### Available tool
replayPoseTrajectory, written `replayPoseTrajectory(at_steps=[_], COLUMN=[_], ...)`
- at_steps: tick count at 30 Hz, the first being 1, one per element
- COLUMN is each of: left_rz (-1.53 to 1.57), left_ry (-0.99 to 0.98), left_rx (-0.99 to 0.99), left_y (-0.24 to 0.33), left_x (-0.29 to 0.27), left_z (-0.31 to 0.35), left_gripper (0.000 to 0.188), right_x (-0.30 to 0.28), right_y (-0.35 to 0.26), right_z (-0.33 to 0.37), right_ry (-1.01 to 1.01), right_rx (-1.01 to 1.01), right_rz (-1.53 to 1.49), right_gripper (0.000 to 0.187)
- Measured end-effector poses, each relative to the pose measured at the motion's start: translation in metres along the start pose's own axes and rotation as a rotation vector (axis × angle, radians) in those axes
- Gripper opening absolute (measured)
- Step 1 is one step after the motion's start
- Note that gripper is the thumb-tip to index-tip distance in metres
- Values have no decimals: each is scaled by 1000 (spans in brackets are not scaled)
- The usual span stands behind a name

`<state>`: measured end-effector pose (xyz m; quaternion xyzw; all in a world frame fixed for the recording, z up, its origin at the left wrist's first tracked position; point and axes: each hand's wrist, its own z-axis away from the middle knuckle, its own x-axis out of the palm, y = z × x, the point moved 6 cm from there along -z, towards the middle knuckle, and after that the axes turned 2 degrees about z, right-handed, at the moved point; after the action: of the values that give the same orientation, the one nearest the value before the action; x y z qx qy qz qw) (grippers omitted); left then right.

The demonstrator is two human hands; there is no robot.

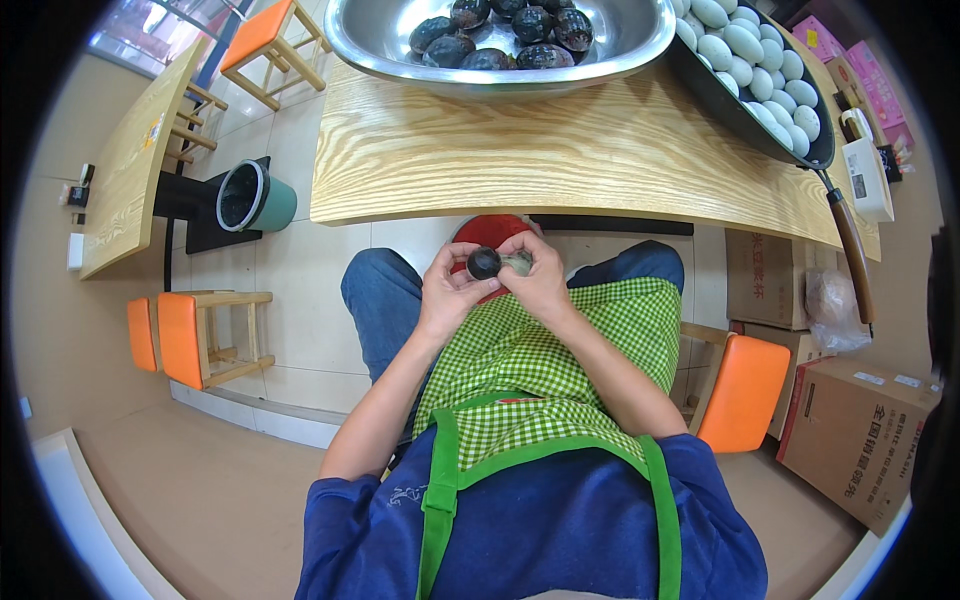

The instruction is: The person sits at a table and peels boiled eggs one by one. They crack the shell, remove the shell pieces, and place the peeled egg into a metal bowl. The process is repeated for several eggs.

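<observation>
Head view: I am watching the left hand (448, 288) gripping a dark egg (484, 263) and the right hand (541, 280) pinching a pale greenish piece (518, 262) beside it, over a red round object (490, 228) near the desk (450, 150). There, a steel bowl (500, 88) is holding more dark eggs (487, 59) and a black pan (818, 155) is carrying pale eggs (744, 43).

Looks like the dining area of a small eatery: furnished with a pale wood-grain worktop (540, 150), a matching second table (135, 165) at left and orange-padded wooden seats (183, 340); floored in light tiles (312, 310); piled at right with large cardboard boxes (850, 435); marked as a place of food work by a wide steel basin (500, 86), a long-handled pan (822, 152) full of pale eggs (743, 43) and a green checked apron (530, 350)
</observation>
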<state>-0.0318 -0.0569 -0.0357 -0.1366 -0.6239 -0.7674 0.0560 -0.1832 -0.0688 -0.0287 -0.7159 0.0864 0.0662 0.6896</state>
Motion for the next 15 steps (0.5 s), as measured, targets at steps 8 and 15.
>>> replayPoseTrajectory(at_steps=[8, 15], left_rz=[93, 315], left_ry=[-36, -114], left_rx=[-64, -200], left_y=[6, -1], left_x=[6, 0], left_z=[3, 2], left_gripper=[52, 42], right_x=[-2, 3], right_y=[9, 22], right_z=[1, 1], right_ry=[-60, -154], right_rx=[286, 536], right_rz=[-354, -754], right_gripper=[12, 13])
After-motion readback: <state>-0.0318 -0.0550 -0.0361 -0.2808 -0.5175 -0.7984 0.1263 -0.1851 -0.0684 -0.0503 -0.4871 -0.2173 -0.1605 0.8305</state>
